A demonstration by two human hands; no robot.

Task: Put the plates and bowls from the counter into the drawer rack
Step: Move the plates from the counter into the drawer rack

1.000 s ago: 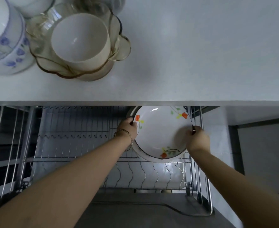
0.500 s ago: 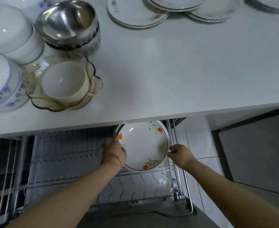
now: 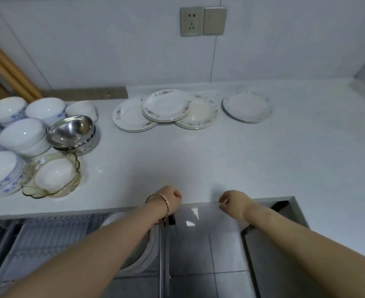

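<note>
**hands free at the counter edge, next plate to fetch**

nearest, at 7 o'clock under the counter lip, the drawer rack [image 3: 48, 239] stands pulled out. one racked plate [image 3: 142, 252] stands on edge at its right end, half hidden by the left forearm. at 6 o'clock both hands are at the counter's front edge. the left hand [image 3: 170, 198] and the right hand [image 3: 234, 203] have loosely curled fingers and hold nothing.

on the counter [image 3: 198, 158], at 9 o'clock, a glass bowl [image 3: 69, 186] cradles a small white bowl. the steel bowl [image 3: 70, 130] and the stacked white bowls [image 3: 22, 134] sit behind it at 10 o'clock. farthest, at 12 o'clock, is the middle plate stack [image 3: 165, 105], which overlaps the stacks on either side. a lone plate stack [image 3: 246, 107] lies at 1 o'clock.

the step in hand looks like a reach for the next plate. the middle stack seems the best start, since it lies over its neighbours. lifting by opposite rims with both hands should work better than dragging. the open wires just left of the racked plate look like the place to set it.
</note>
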